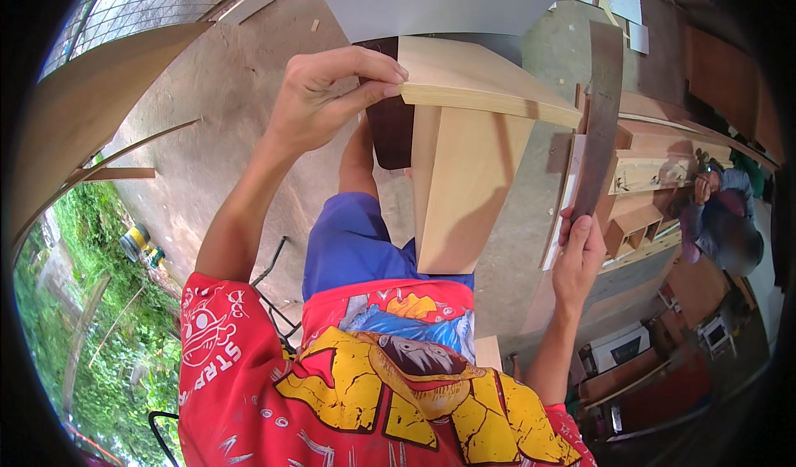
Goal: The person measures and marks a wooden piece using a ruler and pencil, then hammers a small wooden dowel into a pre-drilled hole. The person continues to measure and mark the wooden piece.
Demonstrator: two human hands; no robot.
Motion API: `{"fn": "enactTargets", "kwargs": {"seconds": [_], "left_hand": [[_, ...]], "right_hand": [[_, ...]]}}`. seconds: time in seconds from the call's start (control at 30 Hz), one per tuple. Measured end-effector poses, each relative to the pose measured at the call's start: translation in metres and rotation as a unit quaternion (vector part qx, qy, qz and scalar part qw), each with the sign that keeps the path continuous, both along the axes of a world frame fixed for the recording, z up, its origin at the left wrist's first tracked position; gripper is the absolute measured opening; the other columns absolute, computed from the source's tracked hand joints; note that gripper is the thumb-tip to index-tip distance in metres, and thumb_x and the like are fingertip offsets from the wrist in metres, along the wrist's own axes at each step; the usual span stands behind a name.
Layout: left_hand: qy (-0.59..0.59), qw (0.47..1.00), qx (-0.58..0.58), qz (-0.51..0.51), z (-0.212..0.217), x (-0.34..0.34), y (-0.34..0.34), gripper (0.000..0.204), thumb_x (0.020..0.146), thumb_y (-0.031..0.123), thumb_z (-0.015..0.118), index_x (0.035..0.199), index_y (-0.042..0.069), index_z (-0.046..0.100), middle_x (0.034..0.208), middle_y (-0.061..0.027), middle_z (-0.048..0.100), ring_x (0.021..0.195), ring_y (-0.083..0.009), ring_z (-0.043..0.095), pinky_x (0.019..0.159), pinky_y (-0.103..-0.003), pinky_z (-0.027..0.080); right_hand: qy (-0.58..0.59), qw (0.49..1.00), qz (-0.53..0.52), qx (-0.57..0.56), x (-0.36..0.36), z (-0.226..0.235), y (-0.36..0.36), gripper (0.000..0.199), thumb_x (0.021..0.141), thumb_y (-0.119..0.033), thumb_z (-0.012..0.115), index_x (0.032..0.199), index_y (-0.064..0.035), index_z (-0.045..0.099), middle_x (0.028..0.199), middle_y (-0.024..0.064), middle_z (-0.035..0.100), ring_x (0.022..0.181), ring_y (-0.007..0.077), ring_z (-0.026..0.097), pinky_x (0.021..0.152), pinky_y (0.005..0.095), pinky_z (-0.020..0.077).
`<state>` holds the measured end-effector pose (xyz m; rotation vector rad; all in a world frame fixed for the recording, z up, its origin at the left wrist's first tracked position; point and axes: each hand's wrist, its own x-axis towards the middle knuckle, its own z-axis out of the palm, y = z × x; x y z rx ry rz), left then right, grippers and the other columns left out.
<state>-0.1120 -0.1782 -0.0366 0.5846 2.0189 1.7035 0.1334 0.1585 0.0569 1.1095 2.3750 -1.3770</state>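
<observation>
My left hand [319,94] is closed, thumb and fingertips pinched at the left corner of a pale wooden board [473,69]. Its light edge faces me. Beneath that board, another pale wooden panel [468,185] slopes down toward my lap, with shadow across part of it. Off to the right, the fingers of my right hand [578,256] are wrapped round the lower end of a long, flat dark-brown strip [603,102]. The strip stands nearly upright in the picture, apart from the board; its material is unclear.
A grey-white flat surface [439,3] lies beyond the board. Another person [725,218] is at the right among wooden boxes [634,231] and long boards. A curved brown sheet [108,86] and greenery [116,334] are at the left. Thin black metal bars [269,289] stand beside my left hip.
</observation>
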Motion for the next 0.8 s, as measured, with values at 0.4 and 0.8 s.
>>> {"fn": "enactTargets", "kwargs": {"seconds": [0.4, 0.8], "left_hand": [[-0.186, 0.97, 0.142, 0.067, -0.007, 0.022, 0.006, 0.015, 0.106, 0.003, 0.077, 0.12, 0.001, 0.08, 0.117, -0.0053, 0.081, 0.111, -0.0129, 0.073, 0.099, -0.028, 0.058], [-0.32, 0.897, 0.232, 0.2, -0.015, 0.052, 0.026, 0.013, 0.102, 0.004, 0.08, 0.115, 0.001, 0.081, 0.12, -0.0052, 0.081, 0.113, -0.0108, 0.073, 0.102, -0.029, 0.057]], "right_hand": [[0.052, 0.994, 0.027, -0.095, -0.024, 0.006, -0.047, 0.035, 0.121, -0.035, 0.06, 0.124, 0.0, 0.066, 0.087, -0.0007, 0.06, 0.08, 0.0086, 0.055, 0.071, 0.0263, 0.0448], [0.018, 0.961, 0.276, -0.014, -0.137, 0.031, -0.087, 0.031, 0.101, -0.006, 0.083, 0.12, 0.0001, 0.06, 0.099, 0.0107, 0.069, 0.089, 0.0179, 0.066, 0.083, 0.0324, 0.0535]]}}
